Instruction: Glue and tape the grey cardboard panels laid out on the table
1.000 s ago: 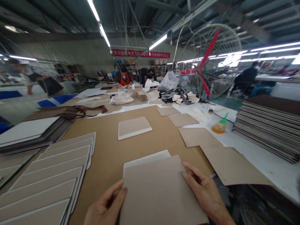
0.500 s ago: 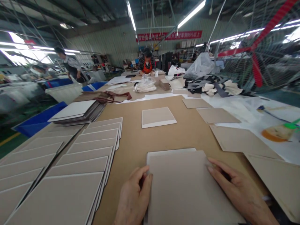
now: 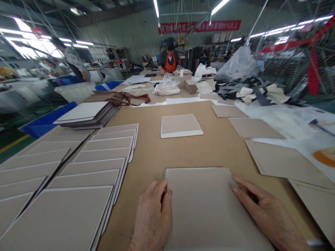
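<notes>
A flat beige panel (image 3: 201, 205) lies close in front of me, a thin pale edge showing along its far side. My left hand (image 3: 154, 212) pinches its left edge between thumb and fingers. On the opposite edge, my right hand (image 3: 258, 202) grips with thumb and fingers. What lies under the panel is hidden. Farther up the table sits a single beige panel with a white border (image 3: 181, 124), touched by neither hand. Overlapping beige panels (image 3: 70, 209) with white edges fan out in rows to my left.
Loose beige panels (image 3: 285, 158) run along the right. A stack of white-topped boards (image 3: 83, 112) stands far left beside brown straps (image 3: 133, 98). Dark and cream scraps (image 3: 251, 90) heap at the far right. A person in an orange apron (image 3: 170, 62) works at the far end.
The held panel now covers most of the white strip that showed beyond its far edge. Both hands stay on its sides. My view has shifted slightly.
</notes>
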Demonstrator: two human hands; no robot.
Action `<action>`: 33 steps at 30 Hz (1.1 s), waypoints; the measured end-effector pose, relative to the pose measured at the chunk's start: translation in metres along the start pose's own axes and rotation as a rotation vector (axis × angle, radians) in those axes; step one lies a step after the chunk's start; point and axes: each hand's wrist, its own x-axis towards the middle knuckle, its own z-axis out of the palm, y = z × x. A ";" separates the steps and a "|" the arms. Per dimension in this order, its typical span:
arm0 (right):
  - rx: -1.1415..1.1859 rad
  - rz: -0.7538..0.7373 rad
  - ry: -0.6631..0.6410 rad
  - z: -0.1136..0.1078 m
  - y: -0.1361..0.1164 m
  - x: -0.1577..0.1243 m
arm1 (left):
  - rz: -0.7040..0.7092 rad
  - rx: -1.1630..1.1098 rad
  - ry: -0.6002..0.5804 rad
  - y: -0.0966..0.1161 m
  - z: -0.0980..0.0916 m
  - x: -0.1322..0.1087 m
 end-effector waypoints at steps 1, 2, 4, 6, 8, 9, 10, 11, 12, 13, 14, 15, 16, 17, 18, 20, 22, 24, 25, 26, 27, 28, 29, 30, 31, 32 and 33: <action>-0.007 -0.007 -0.016 0.000 0.000 0.000 | 0.005 0.006 0.009 -0.001 0.001 0.000; -0.014 -0.013 -0.028 0.000 -0.001 0.001 | 0.010 0.014 0.018 -0.002 0.001 0.000; -0.028 -0.006 -0.048 0.000 0.000 0.001 | 0.019 0.025 0.027 -0.003 0.001 0.001; -0.035 0.019 -0.067 0.002 0.001 0.002 | 0.022 0.028 0.024 -0.004 0.001 0.001; -0.035 0.035 -0.073 0.004 0.002 0.001 | 0.026 0.025 0.022 -0.005 0.001 0.002; -0.036 0.033 -0.068 0.004 0.003 0.001 | 0.026 0.024 0.022 -0.006 0.001 0.003; -0.040 0.028 -0.061 0.005 0.004 0.001 | 0.026 0.024 0.023 -0.006 0.002 0.003; -0.048 0.024 -0.050 0.005 0.006 0.001 | 0.025 0.025 0.022 -0.007 0.002 0.003; -0.057 0.023 -0.038 0.006 0.007 0.001 | 0.027 0.027 0.022 -0.007 0.003 0.003; -0.066 0.025 -0.031 0.006 0.009 0.002 | 0.029 0.031 0.025 -0.008 0.004 0.003; -0.072 0.027 -0.027 0.006 0.010 0.002 | 0.032 0.039 0.027 -0.009 0.005 0.003; -0.074 0.029 -0.025 0.007 0.011 0.002 | 0.034 0.049 0.033 -0.009 0.005 0.002; -0.071 0.028 -0.026 0.007 0.012 0.003 | 0.038 0.058 0.036 -0.010 0.006 0.002; -0.067 0.025 -0.028 0.007 0.011 0.003 | 0.041 0.066 0.039 -0.010 0.006 0.002; -0.061 0.024 -0.033 0.007 0.011 0.004 | 0.044 0.073 0.042 -0.010 0.006 0.002; -0.051 0.028 -0.028 0.007 0.009 0.005 | 0.055 0.091 0.050 -0.010 0.006 0.002; -0.044 0.032 -0.035 0.007 0.007 0.005 | 0.075 0.116 0.064 -0.011 0.006 0.003; -0.046 0.023 -0.031 0.008 0.006 0.005 | 0.096 0.140 0.070 -0.013 0.007 0.002; -0.050 0.014 -0.029 0.008 0.006 0.005 | 0.105 0.151 0.067 -0.014 0.007 0.002; -0.053 0.002 -0.029 0.008 0.006 0.005 | 0.113 0.162 0.064 -0.016 0.007 0.002; -0.058 -0.010 -0.024 0.009 0.005 0.005 | 0.119 0.174 0.058 -0.018 0.007 0.001; -0.062 -0.022 -0.021 0.009 0.005 0.005 | 0.125 0.185 0.056 -0.019 0.007 0.001; -0.066 -0.033 -0.027 0.008 0.005 0.005 | 0.130 0.194 0.055 -0.021 0.008 0.000; -0.073 -0.045 -0.033 0.008 0.004 0.005 | 0.133 0.201 0.055 -0.022 0.008 0.000; -0.081 -0.058 -0.042 0.008 0.004 0.004 | 0.134 0.205 0.055 -0.023 0.008 0.000; -0.088 -0.069 -0.049 0.008 0.003 0.004 | 0.133 0.208 0.051 -0.024 0.008 0.000; -0.093 -0.076 -0.054 0.007 0.003 0.004 | 0.131 0.212 0.048 -0.024 0.008 0.000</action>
